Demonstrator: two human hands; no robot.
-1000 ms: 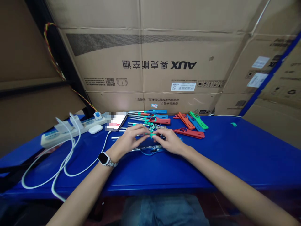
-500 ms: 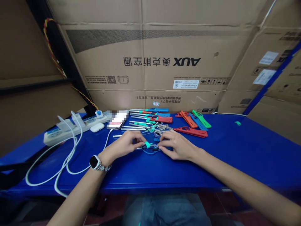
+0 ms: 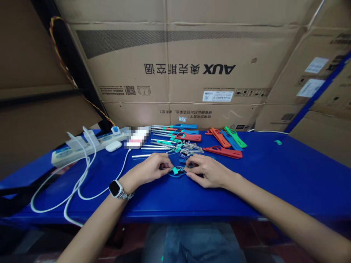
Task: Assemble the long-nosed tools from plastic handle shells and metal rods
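Note:
My left hand, with a watch on its wrist, pinches a small teal plastic piece between thumb and fingertips. Close beside it, my right hand has its thumb and fingertips closed on a small dark part with thin wires. The two held parts nearly meet; whether they are joined I cannot tell. Just below them a blue lighter handle shell shows, largely covered by my hands. Behind lie metal lighter tubes and a cluster of wired clear parts.
Several long utility lighters lie at the back middle. Loose coloured handle shells are to their right. On the left are a power strip, white cables, a white case and a phone. Cardboard walls the back.
My left hand has shifted slightly right, bringing the teal piece closer to my right fingertips. My right hand stays nearly in place. The view has tilted a little.

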